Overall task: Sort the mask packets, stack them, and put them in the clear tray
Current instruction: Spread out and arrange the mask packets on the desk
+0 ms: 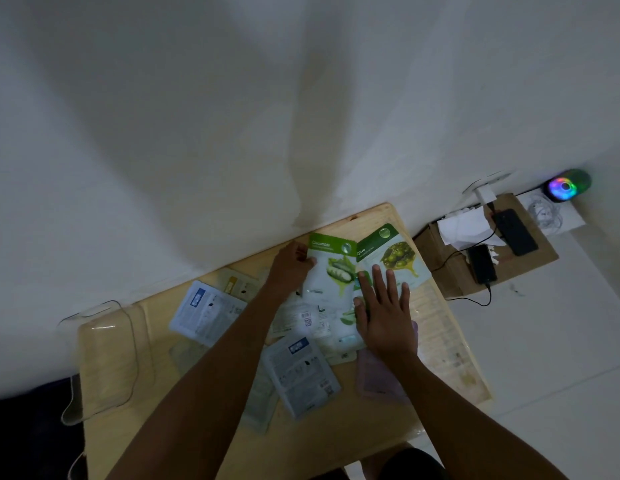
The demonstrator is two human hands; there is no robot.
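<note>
Several mask packets lie scattered on a small wooden table [336, 434]. My left hand [290, 268] grips the left edge of a green Cucumber packet [331, 265] at the table's far side. Beside it on the right lies a green Olive packet [393, 254]. My right hand [384, 310] rests flat with fingers spread, on packets just below the Olive packet. White packets with blue labels lie face down at the left [206, 311] and near the middle [301, 374]. A pale pink packet [377, 379] lies under my right forearm. The clear tray [104, 362] sits on the table's left end.
The table stands against a white wall [232, 133]. To the right, a cardboard box [450, 268] carries two dark phones [516, 232] with cables and crumpled white paper [464, 228]. A small device with rainbow lights [566, 185] glows at the far right. The floor is white.
</note>
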